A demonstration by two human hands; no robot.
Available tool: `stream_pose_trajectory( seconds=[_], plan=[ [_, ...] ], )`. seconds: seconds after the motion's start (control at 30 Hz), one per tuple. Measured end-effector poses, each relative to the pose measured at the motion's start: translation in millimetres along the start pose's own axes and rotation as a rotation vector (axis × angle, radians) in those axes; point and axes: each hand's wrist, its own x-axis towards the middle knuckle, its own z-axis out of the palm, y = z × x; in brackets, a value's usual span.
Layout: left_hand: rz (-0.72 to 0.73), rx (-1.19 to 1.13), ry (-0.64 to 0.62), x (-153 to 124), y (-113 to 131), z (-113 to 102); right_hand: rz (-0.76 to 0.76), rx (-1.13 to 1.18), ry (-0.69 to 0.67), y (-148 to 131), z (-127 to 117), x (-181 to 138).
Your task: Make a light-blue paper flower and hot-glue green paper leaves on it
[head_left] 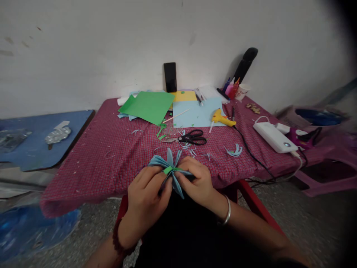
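Observation:
A folded light blue paper flower [167, 163] with a green paper strip [169, 169] round its middle is held over the near edge of the table. My left hand [147, 197] pinches its left side, fingers closed on the paper. On the right side my right hand [196, 180] also grips it, fingers curled; a silver bangle sits on that wrist. Both hands meet at the green strip.
A table with a red checked cloth [111, 149] carries black scissors [193, 137], a yellow glue gun [221, 118], green paper [150, 106], light blue paper [195, 113], a white power bank [275, 137], paint bottles [231, 88] and paper scraps. A blue board [39, 137] lies at the left.

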Motion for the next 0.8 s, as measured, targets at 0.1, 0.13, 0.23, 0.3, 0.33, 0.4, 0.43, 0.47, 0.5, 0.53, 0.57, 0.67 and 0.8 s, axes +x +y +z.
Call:
stream_pose_trajectory(
  seconds=[0.1, 0.13, 0.23, 0.3, 0.33, 0.4, 0.43, 0.47, 0.5, 0.53, 0.57, 0.67, 0.8],
  plan=[
    [-0.014, 0.009, 0.0, 2, 1, -1, -0.06, -0.038, -0.007, -2, 0, 1],
    [-0.021, 0.009, -0.01, 2, 1, -1, -0.077, -0.051, -0.011, -2, -1, 2],
    [-0.023, -0.02, -0.03, 1, -1, -1, -0.085, -0.071, -0.041, -1, -2, 1],
    [-0.012, -0.031, -0.016, 0, -2, 0, -0.046, -0.072, -0.056, -1, -4, -1],
    [-0.01, -0.029, -0.005, -1, -3, 0, -0.022, -0.071, -0.054, 0, -5, -2],
    [-0.008, -0.025, 0.005, -1, -3, 1, 0.002, -0.07, -0.036, -1, -7, -5],
    [-0.007, -0.027, 0.006, -1, -3, 1, -0.002, -0.072, -0.025, -1, -8, -5],
    [-0.006, -0.031, 0.006, 0, -3, 1, -0.016, -0.077, -0.016, -1, -9, -6],
    [-0.009, -0.034, 0.002, 0, -4, 1, -0.034, -0.084, -0.008, -1, -10, -6],
    [-0.016, -0.033, -0.003, 0, -5, 2, -0.046, -0.091, 0.001, -1, -10, -6],
    [-0.027, -0.026, -0.003, 0, -7, 2, -0.051, -0.098, 0.014, 0, -10, -6],
    [-0.052, 0.084, 0.078, -1, -19, 7, -0.03, -0.112, 0.06, 2, -7, -6],
    [-0.103, 0.306, 0.195, -3, -34, 9, 0.012, -0.106, 0.111, 5, 0, -6]
  ],
)
